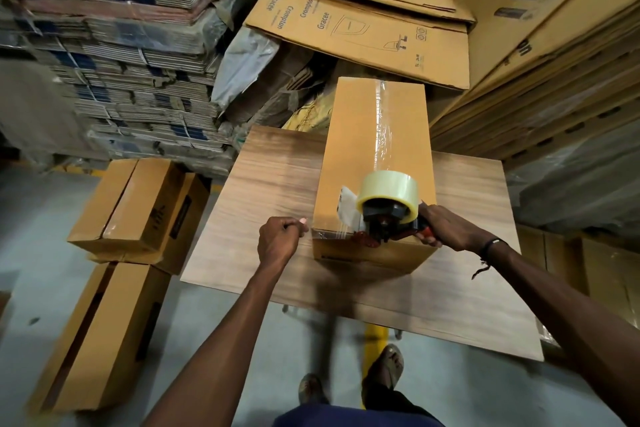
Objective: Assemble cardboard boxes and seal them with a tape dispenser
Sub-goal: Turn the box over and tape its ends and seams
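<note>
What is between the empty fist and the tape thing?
In the head view, the box's near left corner, with clear tape stuck over it, lies between the left hand and the tape dispenser.

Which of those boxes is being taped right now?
The box on the table, with the tape dispenser resting on it; the two floor boxes lie untouched.

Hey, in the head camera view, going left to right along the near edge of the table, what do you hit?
Taped boxes on the floor → left hand → tape dispenser on the box → right hand.
</note>
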Action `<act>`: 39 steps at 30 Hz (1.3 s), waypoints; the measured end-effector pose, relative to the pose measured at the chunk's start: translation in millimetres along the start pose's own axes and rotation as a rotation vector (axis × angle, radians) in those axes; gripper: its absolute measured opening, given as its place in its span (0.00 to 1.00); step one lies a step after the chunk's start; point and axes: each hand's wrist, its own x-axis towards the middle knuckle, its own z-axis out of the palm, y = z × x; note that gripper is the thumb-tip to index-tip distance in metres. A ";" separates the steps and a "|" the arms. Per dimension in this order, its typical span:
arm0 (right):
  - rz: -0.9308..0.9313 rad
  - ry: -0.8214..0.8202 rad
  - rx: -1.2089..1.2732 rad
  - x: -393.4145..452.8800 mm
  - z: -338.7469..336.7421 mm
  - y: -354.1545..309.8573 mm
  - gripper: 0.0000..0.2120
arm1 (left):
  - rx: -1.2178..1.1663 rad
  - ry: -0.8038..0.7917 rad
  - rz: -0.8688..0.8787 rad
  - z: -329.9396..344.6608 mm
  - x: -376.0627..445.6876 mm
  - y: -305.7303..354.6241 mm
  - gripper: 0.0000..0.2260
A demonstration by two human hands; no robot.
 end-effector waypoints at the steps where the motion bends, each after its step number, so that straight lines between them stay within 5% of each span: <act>1: 0.006 0.000 -0.002 0.9 -0.3 0.1 0.38 | 0.006 -0.007 -0.010 2.2 2.0 -1.0 0.10; 10: 0.031 0.022 -0.044 3.2 0.9 2.8 0.39 | 0.207 0.018 -0.033 19.5 -1.5 2.5 0.13; 16: 0.036 0.015 -0.074 3.2 2.4 2.1 0.39 | 0.304 -0.117 -0.168 21.0 1.3 -16.6 0.12; 20: 0.030 0.017 -0.102 2.6 2.6 -1.1 0.41 | 0.078 0.112 -0.044 20.8 2.7 -7.5 0.08; 24: 0.033 0.036 -0.137 3.2 4.0 -2.2 0.45 | -0.112 0.128 0.010 32.1 -0.9 28.1 0.14; 34: -0.148 0.186 -0.294 4.6 6.8 7.8 0.32 | -0.049 0.283 0.110 59.1 -13.6 26.7 0.14; 39: -0.168 0.162 -0.376 -8.9 -19.9 47.6 0.12 | -0.031 0.300 0.072 58.5 -10.9 26.6 0.18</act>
